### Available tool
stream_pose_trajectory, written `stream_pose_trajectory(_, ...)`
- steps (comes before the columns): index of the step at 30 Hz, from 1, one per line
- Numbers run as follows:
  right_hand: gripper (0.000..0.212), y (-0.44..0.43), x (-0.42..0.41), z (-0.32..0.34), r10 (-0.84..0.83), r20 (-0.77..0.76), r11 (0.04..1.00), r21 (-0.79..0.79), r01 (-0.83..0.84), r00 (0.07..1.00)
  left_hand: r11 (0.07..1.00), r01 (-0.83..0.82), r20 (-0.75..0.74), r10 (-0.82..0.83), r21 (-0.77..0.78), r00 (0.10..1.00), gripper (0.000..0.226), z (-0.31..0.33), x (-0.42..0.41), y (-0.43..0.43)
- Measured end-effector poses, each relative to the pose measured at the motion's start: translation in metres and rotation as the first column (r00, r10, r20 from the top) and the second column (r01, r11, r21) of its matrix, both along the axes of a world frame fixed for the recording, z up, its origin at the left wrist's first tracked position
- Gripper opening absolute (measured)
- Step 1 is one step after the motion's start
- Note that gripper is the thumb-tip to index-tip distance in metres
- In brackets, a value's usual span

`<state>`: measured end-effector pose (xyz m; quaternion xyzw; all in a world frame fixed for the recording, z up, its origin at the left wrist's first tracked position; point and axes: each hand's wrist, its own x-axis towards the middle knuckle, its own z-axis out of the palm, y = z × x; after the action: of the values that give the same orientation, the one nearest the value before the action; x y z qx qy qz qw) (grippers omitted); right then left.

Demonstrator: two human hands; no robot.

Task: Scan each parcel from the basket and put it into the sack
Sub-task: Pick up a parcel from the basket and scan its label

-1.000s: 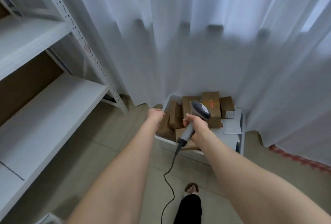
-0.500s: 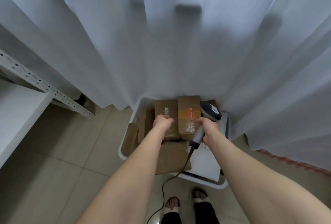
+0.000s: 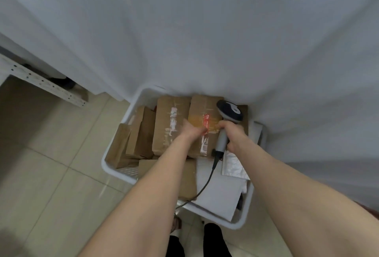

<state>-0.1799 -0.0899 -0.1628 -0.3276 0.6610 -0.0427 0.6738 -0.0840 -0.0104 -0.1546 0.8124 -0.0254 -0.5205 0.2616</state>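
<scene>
Left hand (image 3: 192, 131) shifts from the white-taped parcel (image 3: 171, 125) onto the red-labelled parcel (image 3: 202, 111), basket (image 3: 114, 171) looms nearer, shelving mostly out of view.

Arms bare to the frame edge, left hand (image 3: 192, 130) and right hand (image 3: 232, 133) bare too. Black trouser legs (image 3: 215, 240) at bottom edge. Left foot (image 3: 177, 223) in an open sandal, blurred, strap detail unreadable.

Curtain (image 3: 184, 31) at back, rack (image 3: 47, 86) L, tile floor (image 3: 51, 174).

white basket (image 3: 114, 171), brown parcels (image 3: 171, 127), grey scanner (image 3: 229, 113), white curtain (image 3: 205, 31)
</scene>
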Motion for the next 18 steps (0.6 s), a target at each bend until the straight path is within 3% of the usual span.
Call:
stream_pose_trajectory(4, 0.041, -0.001, 0.000, 0.003, 0.035, -0.005, 0.999, 0.038, -0.035, 0.999, 0.997, -0.076, -0.095, 0.078, 0.030, 0.992, 0.083, 0.000, 0.003, 0.003)
stream_pose_trajectory(11, 0.042, -0.002, 0.019, 0.060, 0.005, 0.039, 0.999, 0.050, -0.007, 0.999, 0.964, -0.248, -0.105, 0.237, -0.101, 0.966, 0.069, 0.054, 0.027, 0.023)
stream_pose_trajectory(13, 0.042, 0.003, 0.032, 0.079, 0.033, 0.061, 0.999, 0.036, -0.035, 0.998, 0.951, -0.277, -0.097, 0.266, -0.134, 0.959, 0.085, 0.073, 0.035, 0.031)
stream_pose_trajectory(16, 0.057, 0.019, 0.053, 0.109, 0.070, 0.157, 0.998, -0.014, -0.069, 0.985, 0.932, -0.322, -0.033, 0.321, -0.169, 0.946, 0.138, 0.072, 0.058, 0.050)
stream_pose_trajectory(18, 0.054, 0.035, 0.067, 0.131, 0.107, 0.208, 0.994, -0.033, -0.103, 0.972, 0.929, -0.341, 0.020, 0.347, -0.145, 0.937, 0.149, 0.080, 0.074, 0.063)
